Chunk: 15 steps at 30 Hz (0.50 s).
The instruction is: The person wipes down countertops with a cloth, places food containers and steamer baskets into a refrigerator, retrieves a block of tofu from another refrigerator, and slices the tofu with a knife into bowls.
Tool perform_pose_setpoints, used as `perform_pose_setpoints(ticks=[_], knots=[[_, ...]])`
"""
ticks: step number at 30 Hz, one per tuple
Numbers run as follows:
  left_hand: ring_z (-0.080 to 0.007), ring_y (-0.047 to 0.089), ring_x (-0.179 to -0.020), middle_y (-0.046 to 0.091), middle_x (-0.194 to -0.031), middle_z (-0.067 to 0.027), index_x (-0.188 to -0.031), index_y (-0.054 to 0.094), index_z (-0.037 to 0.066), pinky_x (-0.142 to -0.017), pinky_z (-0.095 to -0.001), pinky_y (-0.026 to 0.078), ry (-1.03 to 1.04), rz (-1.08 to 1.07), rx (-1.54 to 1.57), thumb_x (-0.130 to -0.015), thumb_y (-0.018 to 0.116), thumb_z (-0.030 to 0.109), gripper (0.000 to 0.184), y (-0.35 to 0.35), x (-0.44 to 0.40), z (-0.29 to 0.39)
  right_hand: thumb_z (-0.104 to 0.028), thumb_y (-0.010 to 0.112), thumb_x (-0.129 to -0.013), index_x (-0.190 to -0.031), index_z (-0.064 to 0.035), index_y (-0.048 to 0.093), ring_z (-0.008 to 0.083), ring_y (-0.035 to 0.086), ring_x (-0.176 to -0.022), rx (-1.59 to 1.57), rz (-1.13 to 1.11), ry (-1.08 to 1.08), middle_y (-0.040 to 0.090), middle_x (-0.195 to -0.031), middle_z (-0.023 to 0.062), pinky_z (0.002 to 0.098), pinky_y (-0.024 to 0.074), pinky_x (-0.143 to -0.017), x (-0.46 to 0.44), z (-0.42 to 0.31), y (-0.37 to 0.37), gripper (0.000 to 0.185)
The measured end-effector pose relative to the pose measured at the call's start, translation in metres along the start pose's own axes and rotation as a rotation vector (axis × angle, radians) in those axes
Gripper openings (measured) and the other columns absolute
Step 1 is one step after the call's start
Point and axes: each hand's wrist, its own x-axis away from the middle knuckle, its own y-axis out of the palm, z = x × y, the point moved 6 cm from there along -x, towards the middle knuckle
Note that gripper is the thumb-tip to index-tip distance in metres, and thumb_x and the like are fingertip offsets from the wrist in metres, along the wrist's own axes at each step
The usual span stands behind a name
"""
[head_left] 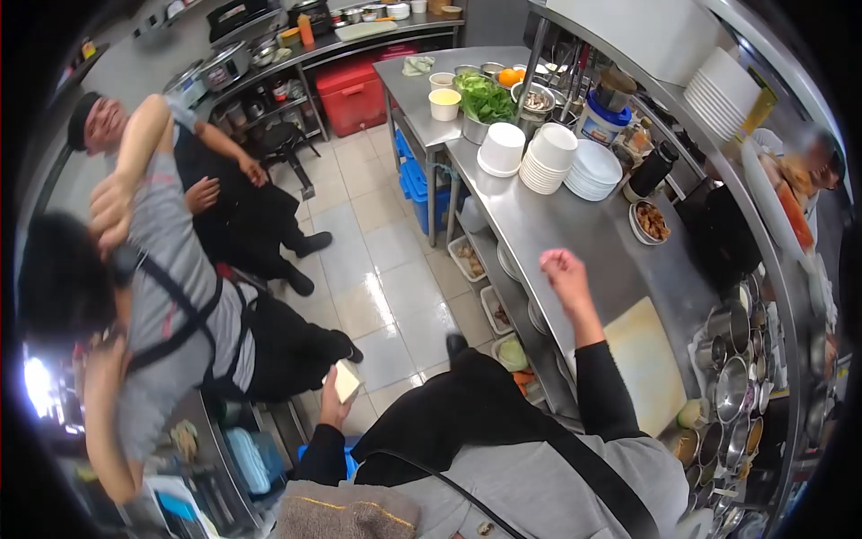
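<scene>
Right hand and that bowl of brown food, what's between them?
In the head view, only bare metal counter shows between the right hand and the bowl.

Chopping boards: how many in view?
2: near board on the steel table, by the right hand; far board on the back counter. More may be hidden.

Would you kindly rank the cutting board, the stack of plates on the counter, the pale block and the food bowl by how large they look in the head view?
1. cutting board
2. stack of plates
3. pale block and food bowl: too alike to rank
</scene>
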Motion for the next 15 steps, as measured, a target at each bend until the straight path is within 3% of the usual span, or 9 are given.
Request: perform_pose_setpoints(ticks=[3,6,10,12,15], knots=[[-0.0268,0.067,-0.100,0.068,-0.110,-0.0081,-0.122,0.060,0.009,-0.085,-0.0431,0.055,-0.020,-0.047,0.006,-0.094,0.064,0.044,0.044,0.075,-0.086,0.059,-0.016,0.067,-0.094,-0.093,-0.0030,0.068,0.0023,0.052,-0.074,0.147,0.087,-0.167,0.062,-0.082,-0.0053,0.0209,0.0436,-0.066,-0.092,-0.059,0.006,0.013],[-0.0287,0.066,-0.103,0.067,-0.113,-0.0096,-0.122,0.059,0.009,-0.088,-0.0446,0.055,0.005,-0.022,0.005,-0.095,0.063,0.044,0.045,0.124,-0.157,0.101,-0.018,0.069,-0.093,-0.093,-0.0009,0.067,0.0041,0.051,-0.073,0.146,0.026,-0.258,0.061,-0.080,-0.0048,0.0232,0.0450,-0.067,-0.196,-0.102,0.041,0.017],[-0.0279,0.064,-0.106,0.066,-0.116,-0.0088,-0.124,0.059,0.009,-0.088,-0.0428,0.054,0.039,0.062,0.048,-0.095,0.061,0.046,0.046,0.183,-0.205,0.151,-0.022,0.072,-0.088,-0.093,-0.0003,0.068,0.0090,0.056,-0.070,0.278,-0.056,-0.431,0.064,-0.076,0.0016,0.0263,0.0477,-0.068,-0.360,-0.141,0.108,0.023],[-0.0276,0.065,-0.105,0.066,-0.116,-0.0082,-0.124,0.058,0.010,-0.088,-0.0424,0.054,0.059,0.120,0.064,-0.095,0.061,0.047,0.048,0.204,-0.222,0.171,-0.022,0.071,-0.086,-0.091,-0.0001,0.069,0.0125,0.060,-0.070,0.387,-0.085,-0.392,0.067,-0.075,0.0060,0.0285,0.0493,-0.068,-0.446,-0.152,0.141,0.023],[-0.0272,0.064,-0.106,0.066,-0.116,-0.0081,-0.126,0.057,0.010,-0.088,-0.0426,0.053,0.091,0.147,0.088,-0.093,0.065,0.045,0.048,0.241,-0.256,0.197,-0.026,0.066,-0.086,-0.090,-0.0009,0.071,0.0272,0.068,-0.078,0.642,-0.051,-0.375,0.071,-0.084,0.0149,0.0383,0.0528,-0.073,-0.583,-0.147,0.169,0.026]])
